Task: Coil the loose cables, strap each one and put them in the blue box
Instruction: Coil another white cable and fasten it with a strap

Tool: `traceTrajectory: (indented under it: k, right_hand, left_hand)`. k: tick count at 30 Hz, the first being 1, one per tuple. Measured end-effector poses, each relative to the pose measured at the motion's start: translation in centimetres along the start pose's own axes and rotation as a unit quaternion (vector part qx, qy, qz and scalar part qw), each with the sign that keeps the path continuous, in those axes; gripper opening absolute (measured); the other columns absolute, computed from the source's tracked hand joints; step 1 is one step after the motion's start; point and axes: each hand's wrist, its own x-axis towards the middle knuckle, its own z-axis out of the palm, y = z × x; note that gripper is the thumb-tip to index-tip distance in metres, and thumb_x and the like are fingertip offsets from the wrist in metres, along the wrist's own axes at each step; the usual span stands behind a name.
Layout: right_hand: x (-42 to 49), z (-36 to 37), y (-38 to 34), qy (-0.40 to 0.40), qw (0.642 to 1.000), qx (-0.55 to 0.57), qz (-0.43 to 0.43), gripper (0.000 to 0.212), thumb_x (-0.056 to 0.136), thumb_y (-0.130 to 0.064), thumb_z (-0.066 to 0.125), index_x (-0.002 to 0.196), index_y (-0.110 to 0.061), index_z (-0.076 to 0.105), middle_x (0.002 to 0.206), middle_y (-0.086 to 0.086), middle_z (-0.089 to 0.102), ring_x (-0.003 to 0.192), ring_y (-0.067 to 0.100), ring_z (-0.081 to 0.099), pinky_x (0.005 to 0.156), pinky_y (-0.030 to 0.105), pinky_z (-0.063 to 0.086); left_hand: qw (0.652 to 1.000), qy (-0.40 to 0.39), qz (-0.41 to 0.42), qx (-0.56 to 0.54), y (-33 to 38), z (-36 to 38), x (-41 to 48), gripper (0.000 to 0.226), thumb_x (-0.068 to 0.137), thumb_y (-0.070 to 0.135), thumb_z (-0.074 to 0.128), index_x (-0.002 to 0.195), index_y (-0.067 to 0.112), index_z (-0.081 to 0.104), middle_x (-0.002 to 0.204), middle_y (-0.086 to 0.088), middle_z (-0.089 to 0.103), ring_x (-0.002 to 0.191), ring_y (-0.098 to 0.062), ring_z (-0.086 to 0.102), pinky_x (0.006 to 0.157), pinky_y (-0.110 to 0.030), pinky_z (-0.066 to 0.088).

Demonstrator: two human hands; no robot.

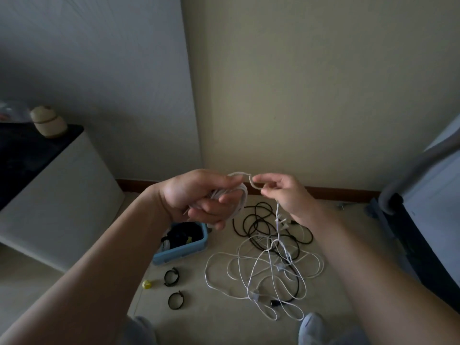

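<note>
My left hand (199, 197) grips a small coil of white cable (242, 197), with several loops wound round its fingers. My right hand (283, 192) pinches the same white cable just to the right of the coil. From there the cable hangs down to a loose white tangle (263, 275) on the floor. A black cable (258, 225) lies loosely heaped behind the white one. The blue box (184, 250) stands on the floor below my left hand and holds dark coiled cables. Two black straps (171, 276) (175, 300) lie curled in front of the box.
A small yellow object (146, 284) lies beside the straps. A white cabinet with a black top (49, 185) stands at the left, with a pale jar (48, 122) on it. Dark furniture (423, 235) fills the right edge. My knees show at the bottom.
</note>
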Motion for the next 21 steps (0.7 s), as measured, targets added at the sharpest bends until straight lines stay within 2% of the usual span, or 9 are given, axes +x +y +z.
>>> traceTrajectory:
  k: [3,5,7,10,11,14,16,18,21]
  right_hand:
    - [-0.9,0.9,-1.8,-0.154,0.987,-0.019,0.047,0.036,0.074,-0.015,0.065,0.101,-0.036,0.076,0.084,0.005,0.046,0.085,0.014,0.05,0.09,0.03,0.038]
    - [-1.3,1.7,-2.9,-0.192,0.98,0.022,0.035,0.03,0.066,-0.021,0.064,0.095,-0.023,0.072,0.088,0.004,0.054,0.092,0.016,0.054,0.099,0.037,0.039]
    - [-1.3,1.7,-3.5,-0.217,0.965,0.145,0.022,0.027,0.068,-0.021,0.063,0.092,-0.009,0.061,0.086,0.005,0.059,0.091,0.019,0.058,0.103,0.04,0.04]
    - [-1.5,0.7,-4.8,-0.251,0.905,0.339,0.05,0.036,0.066,-0.031,0.079,0.087,-0.006,0.064,0.073,0.009,0.056,0.073,0.024,0.056,0.083,0.04,0.043]
    - [-1.5,0.5,-4.9,-0.244,0.903,0.349,0.052,0.041,0.064,-0.038,0.083,0.084,-0.007,0.067,0.067,0.006,0.052,0.066,0.022,0.051,0.078,0.04,0.046]
    - [-1.6,0.2,-5.2,-0.199,0.935,0.295,0.01,0.043,0.064,-0.05,0.088,0.076,-0.013,0.069,0.055,-0.005,0.039,0.053,0.012,0.042,0.06,0.028,0.045]
    - [-1.5,0.1,-5.0,-0.166,0.95,0.263,-0.024,0.04,0.062,-0.049,0.091,0.071,-0.016,0.071,0.054,-0.007,0.042,0.049,0.007,0.041,0.054,0.023,0.042]
    - [-1.5,0.2,-4.6,-0.158,0.962,0.22,-0.024,0.038,0.06,-0.052,0.091,0.069,-0.02,0.071,0.054,-0.009,0.045,0.048,0.005,0.038,0.053,0.021,0.038]
    - [-1.5,1.5,-3.9,-0.16,0.971,0.18,-0.011,0.039,0.061,-0.058,0.088,0.068,-0.024,0.068,0.054,-0.01,0.041,0.047,0.005,0.033,0.052,0.021,0.033]
  left_hand:
    - [1.0,0.004,-0.011,0.002,-0.3,-0.3,0.1,0.042,0.102,0.042,0.035,0.07,0.018,0.047,0.041,0.01,0.034,0.03,-0.008,0.029,0.063,-0.038,0.031]
    - [1.0,-0.002,-0.01,0.003,-0.4,-0.5,0.2,0.042,0.102,0.043,0.037,0.07,0.018,0.046,0.041,0.011,0.035,0.03,-0.008,0.029,0.059,-0.041,0.023]
    - [1.0,-0.001,-0.012,0.007,-0.5,-0.5,0.3,0.042,0.103,0.042,0.037,0.069,0.018,0.046,0.041,0.01,0.035,0.03,-0.008,0.028,0.057,-0.043,0.021]
    - [0.999,0.021,-0.027,0.007,-0.8,-0.7,0.2,0.043,0.104,0.036,0.03,0.068,0.017,0.046,0.042,0.008,0.032,0.03,-0.009,0.027,0.058,-0.04,0.023]
    - [0.999,0.029,-0.032,0.011,-0.9,-0.8,0.2,0.042,0.104,0.035,0.031,0.068,0.017,0.045,0.042,0.007,0.031,0.031,-0.009,0.027,0.057,-0.042,0.02]
    - [0.997,0.055,-0.037,0.028,-0.9,-0.9,0.0,0.039,0.102,0.037,0.037,0.068,0.018,0.046,0.043,0.008,0.031,0.031,-0.009,0.026,0.058,-0.049,0.01]
    - [0.998,0.056,-0.021,0.017,-0.6,-0.9,-0.3,0.036,0.101,0.036,0.039,0.071,0.017,0.045,0.043,0.009,0.032,0.032,-0.009,0.024,0.057,-0.043,0.015]
    - [0.999,0.032,0.018,-0.023,-0.4,-0.6,-0.4,0.035,0.104,0.031,0.033,0.075,0.015,0.045,0.043,0.011,0.032,0.032,-0.008,0.025,0.059,-0.036,0.031]
    - [0.991,0.0,0.076,-0.107,-0.4,0.0,0.1,0.039,0.105,0.031,0.028,0.081,0.012,0.051,0.042,0.008,0.035,0.033,-0.008,0.038,0.068,-0.03,0.049]
